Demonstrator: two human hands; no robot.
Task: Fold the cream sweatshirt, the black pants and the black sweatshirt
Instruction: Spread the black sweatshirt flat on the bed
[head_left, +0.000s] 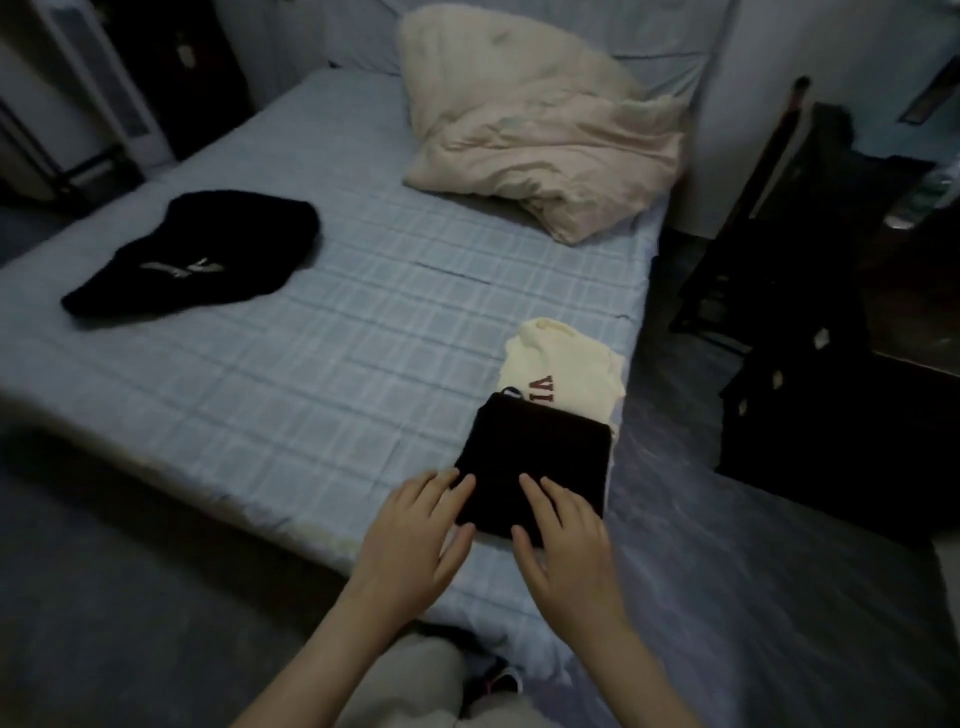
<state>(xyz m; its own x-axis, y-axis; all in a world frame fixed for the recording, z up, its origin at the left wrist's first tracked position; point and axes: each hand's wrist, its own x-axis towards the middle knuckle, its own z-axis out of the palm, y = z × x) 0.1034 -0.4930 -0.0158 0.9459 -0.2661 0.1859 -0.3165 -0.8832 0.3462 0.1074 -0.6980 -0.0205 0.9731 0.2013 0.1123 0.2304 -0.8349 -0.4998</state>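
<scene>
The black pants (540, 447) lie folded into a small rectangle at the bed's near right corner, overlapping the near end of the folded cream sweatshirt (566, 369) with red letters. My left hand (421, 535) rests with straight fingers on the pants' near left edge. My right hand (566, 540) lies flat on their near right part. The black sweatshirt (197, 254) with a pale print lies loosely bunched on the far left of the bed.
The bed (322, 374) has a blue checked sheet. A crumpled cream duvet (535, 124) is heaped at the head end. A dark chair and bags (810, 322) stand on the floor to the right. My knee shows at the bottom.
</scene>
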